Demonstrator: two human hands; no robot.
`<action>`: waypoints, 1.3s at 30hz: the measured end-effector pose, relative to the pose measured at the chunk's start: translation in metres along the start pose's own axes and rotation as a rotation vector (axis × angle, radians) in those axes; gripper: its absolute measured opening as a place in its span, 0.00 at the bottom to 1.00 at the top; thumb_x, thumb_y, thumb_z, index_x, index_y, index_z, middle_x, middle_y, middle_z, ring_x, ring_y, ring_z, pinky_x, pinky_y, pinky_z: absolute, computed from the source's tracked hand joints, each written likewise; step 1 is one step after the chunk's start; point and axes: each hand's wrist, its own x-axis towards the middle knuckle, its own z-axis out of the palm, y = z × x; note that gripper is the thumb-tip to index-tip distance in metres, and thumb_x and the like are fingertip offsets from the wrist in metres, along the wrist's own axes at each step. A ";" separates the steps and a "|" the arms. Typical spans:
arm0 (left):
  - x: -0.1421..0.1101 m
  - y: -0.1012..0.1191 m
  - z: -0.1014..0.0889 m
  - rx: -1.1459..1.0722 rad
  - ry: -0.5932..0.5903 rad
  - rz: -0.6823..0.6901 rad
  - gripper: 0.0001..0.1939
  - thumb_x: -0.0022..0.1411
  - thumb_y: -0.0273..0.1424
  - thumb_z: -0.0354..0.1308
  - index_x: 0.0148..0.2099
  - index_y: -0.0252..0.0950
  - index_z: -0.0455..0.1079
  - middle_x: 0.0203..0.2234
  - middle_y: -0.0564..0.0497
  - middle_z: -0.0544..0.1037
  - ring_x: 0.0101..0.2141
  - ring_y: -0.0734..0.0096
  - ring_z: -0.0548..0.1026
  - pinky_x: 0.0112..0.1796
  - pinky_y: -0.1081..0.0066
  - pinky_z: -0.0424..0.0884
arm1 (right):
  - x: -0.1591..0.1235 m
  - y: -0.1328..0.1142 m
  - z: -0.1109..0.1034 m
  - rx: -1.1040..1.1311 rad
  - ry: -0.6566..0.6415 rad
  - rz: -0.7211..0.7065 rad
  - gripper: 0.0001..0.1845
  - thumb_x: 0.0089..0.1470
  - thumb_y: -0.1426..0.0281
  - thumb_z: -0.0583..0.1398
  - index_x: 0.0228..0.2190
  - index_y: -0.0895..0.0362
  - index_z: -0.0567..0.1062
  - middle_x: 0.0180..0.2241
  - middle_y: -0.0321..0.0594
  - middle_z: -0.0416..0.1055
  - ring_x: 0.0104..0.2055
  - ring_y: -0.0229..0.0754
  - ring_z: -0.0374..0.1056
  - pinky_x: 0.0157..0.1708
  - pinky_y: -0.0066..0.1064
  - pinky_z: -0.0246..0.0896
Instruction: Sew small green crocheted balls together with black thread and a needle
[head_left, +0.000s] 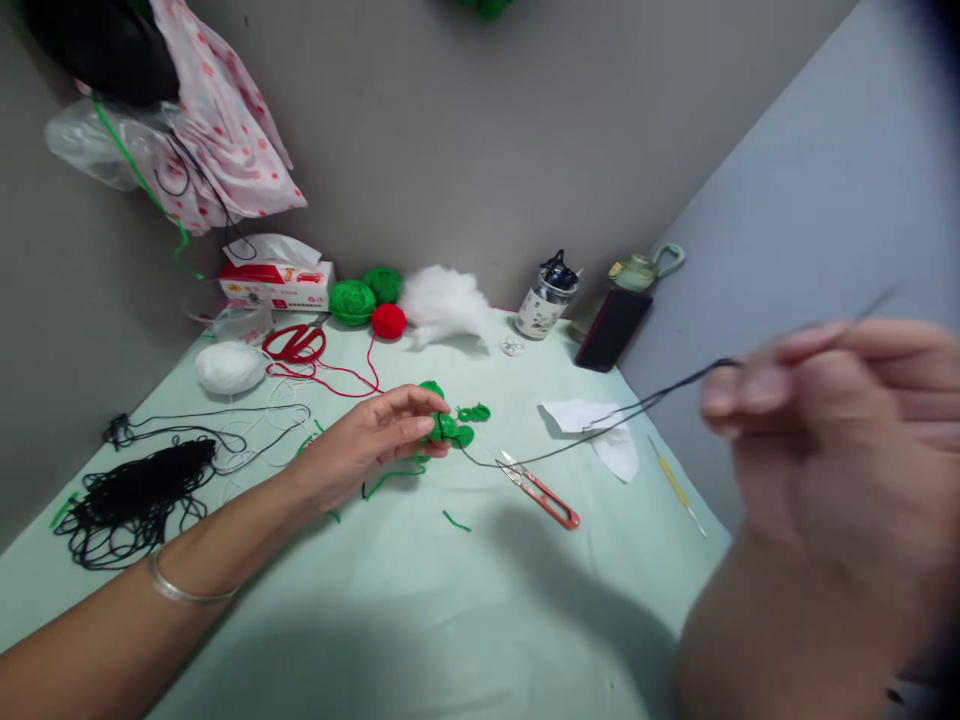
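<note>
Yarn pc (451, 433) (green) part-hid by L fingers (411, 431); R fingers (761, 385) blurred.

- The person's left hand (386, 428) pinches a small green yarn piece (448, 430) above the table (420, 620).
- The right hand (832, 430), blurred and raised, grips black thread (660, 396) that runs across to the green yarn piece.
- Orange-handled snips (551, 500) lie between the hands, near white paper (615, 440).
- At left, a tangled black skein (146, 490) lies near a white yarn ball (229, 368) and red-handled scissors (296, 344).
- A dark phone (613, 330) leans near the right wall.
</note>
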 end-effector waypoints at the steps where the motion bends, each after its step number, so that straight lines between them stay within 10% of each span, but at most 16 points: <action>1: 0.000 0.001 0.000 -0.018 0.009 -0.020 0.11 0.62 0.37 0.64 0.47 0.41 0.76 0.41 0.52 0.76 0.41 0.68 0.78 0.49 0.65 0.72 | -0.006 -0.001 0.012 0.029 -0.051 0.008 0.06 0.55 0.75 0.66 0.31 0.52 0.82 0.24 0.37 0.71 0.25 0.39 0.65 0.24 0.35 0.59; 10: -0.002 0.010 0.006 -0.079 0.112 0.028 0.12 0.57 0.34 0.69 0.43 0.37 0.76 0.38 0.51 0.79 0.37 0.69 0.79 0.45 0.68 0.73 | -0.046 0.013 0.067 -0.040 -0.550 0.275 0.04 0.58 0.69 0.65 0.34 0.50 0.83 0.29 0.37 0.74 0.30 0.37 0.67 0.30 0.30 0.62; 28: -0.007 0.004 0.012 0.149 0.263 0.251 0.13 0.63 0.33 0.63 0.50 0.41 0.74 0.44 0.50 0.78 0.46 0.65 0.74 0.47 0.68 0.70 | -0.079 0.047 0.109 0.473 -0.399 1.025 0.16 0.44 0.62 0.72 0.32 0.58 0.78 0.21 0.32 0.70 0.20 0.31 0.62 0.22 0.25 0.58; 39: -0.006 -0.003 0.014 0.258 0.248 0.303 0.12 0.61 0.32 0.64 0.47 0.40 0.74 0.40 0.50 0.76 0.43 0.66 0.74 0.46 0.68 0.71 | -0.081 0.041 0.108 0.465 -0.442 0.920 0.11 0.49 0.63 0.69 0.28 0.57 0.77 0.18 0.31 0.67 0.20 0.32 0.59 0.23 0.26 0.57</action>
